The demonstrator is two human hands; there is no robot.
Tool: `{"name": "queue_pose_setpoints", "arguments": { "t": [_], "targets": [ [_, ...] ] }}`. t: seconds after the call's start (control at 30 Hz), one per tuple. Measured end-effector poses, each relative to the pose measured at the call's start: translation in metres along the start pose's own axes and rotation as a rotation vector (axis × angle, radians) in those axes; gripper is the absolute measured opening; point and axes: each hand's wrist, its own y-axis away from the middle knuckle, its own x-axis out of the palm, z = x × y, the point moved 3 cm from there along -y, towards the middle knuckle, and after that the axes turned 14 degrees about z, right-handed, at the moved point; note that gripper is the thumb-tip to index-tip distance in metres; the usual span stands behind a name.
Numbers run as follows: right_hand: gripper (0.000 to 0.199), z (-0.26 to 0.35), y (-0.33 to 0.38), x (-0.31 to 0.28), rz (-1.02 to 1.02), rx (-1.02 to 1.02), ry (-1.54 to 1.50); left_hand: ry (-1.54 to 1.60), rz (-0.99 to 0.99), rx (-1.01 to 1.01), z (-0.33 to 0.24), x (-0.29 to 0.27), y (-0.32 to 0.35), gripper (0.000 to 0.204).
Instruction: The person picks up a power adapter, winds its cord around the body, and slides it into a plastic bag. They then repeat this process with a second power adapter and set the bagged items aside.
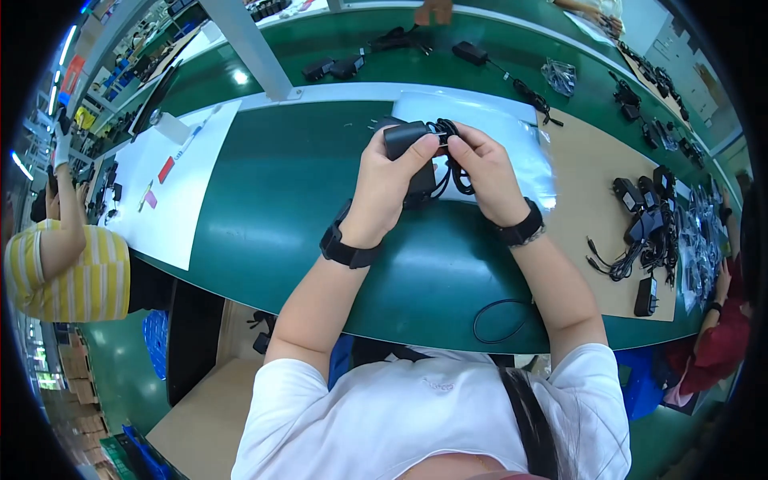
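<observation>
Over the green table, my left hand (382,188) is closed around a black power adapter (406,139). Another dark, block-shaped piece (421,186) shows beneath it, partly hidden by my fingers; I cannot tell whether it is a second adapter. My right hand (490,174) pinches a coiled black cable (462,184) right beside the adapter. Both thumbs nearly meet where the cable lies against the adapter. Metal prongs stick out at the far left of the bundle. A clear plastic sheet (512,148) lies flat behind and beside my right hand.
Several adapters with cables (644,212) lie on brown board at the right, near clear plastic bags (700,240). A thin black cable loop (500,320) rests near the front edge. White sheet (180,208), marker and bottle are left. More adapters (470,53) lie beyond the rail. Other people work around.
</observation>
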Motion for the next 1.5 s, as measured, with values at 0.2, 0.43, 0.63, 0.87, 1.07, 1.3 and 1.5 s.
{"name": "queue_pose_setpoints", "arguments": {
  "t": [0.2,0.43,0.63,0.87,1.07,1.3,1.5],
  "targets": [
    [0.035,-0.006,0.0,0.006,0.005,-0.029,-0.164,0.047,-0.022,-0.013,0.01,-0.006,0.003,0.031],
    [0.036,-0.007,-0.002,0.014,0.068,-0.022,-0.014,0.148,-0.038,-0.007,0.018,-0.019,0.003,0.033],
    [0.035,-0.009,0.0,0.015,0.138,-0.117,0.34,0.002,-0.01,-0.021,0.02,-0.022,0.006,0.03],
    [0.039,-0.012,0.003,0.018,0.203,-0.112,0.52,-0.234,0.021,-0.035,0.016,-0.021,0.01,0.033],
    [0.053,-0.001,0.009,0.035,0.11,-0.23,1.013,-0.27,-0.05,-0.01,0.012,-0.016,0.014,0.033],
    [0.039,0.016,0.017,0.025,0.128,0.1,0.417,-0.492,-0.257,0.604,-0.04,-0.03,0.023,0.043],
    [0.037,-0.014,0.014,0.032,0.061,0.375,-0.876,-0.514,0.013,0.614,-0.008,-0.007,0.031,0.046]
  ]
}}
